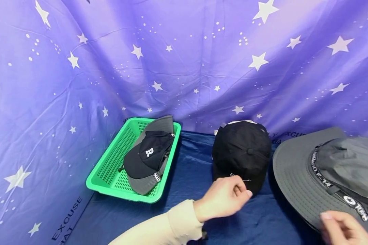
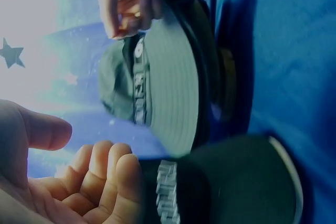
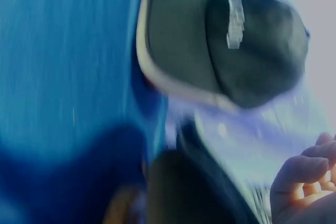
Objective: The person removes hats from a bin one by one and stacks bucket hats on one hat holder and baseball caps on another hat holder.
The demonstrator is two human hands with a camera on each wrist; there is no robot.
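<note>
A black baseball cap (image 1: 248, 149) with small white lettering lies on the blue cloth, brim toward me, a pale edge showing beneath it. Over its brim hovers my left hand (image 1: 224, 197), fingers loosely bent around nothing. To the right is a grey wide-brimmed hat (image 1: 297, 177) with a lettered band; a darker layer shows under its brim in the left wrist view. By the front of that brim is my right hand (image 1: 346, 228), fingers loosely curled with nothing visible in them. In the right wrist view, the right hand (image 3: 310, 182) is partly cut off and the hats are blurred.
A green plastic basket (image 1: 105, 163) stands at the left, holding a black cap (image 1: 145, 156) with a white R on top of grey headwear (image 1: 141, 185). Purple star-printed cloth (image 1: 184, 61) hangs behind and at the left. Blue cloth (image 1: 190, 163) covers the surface.
</note>
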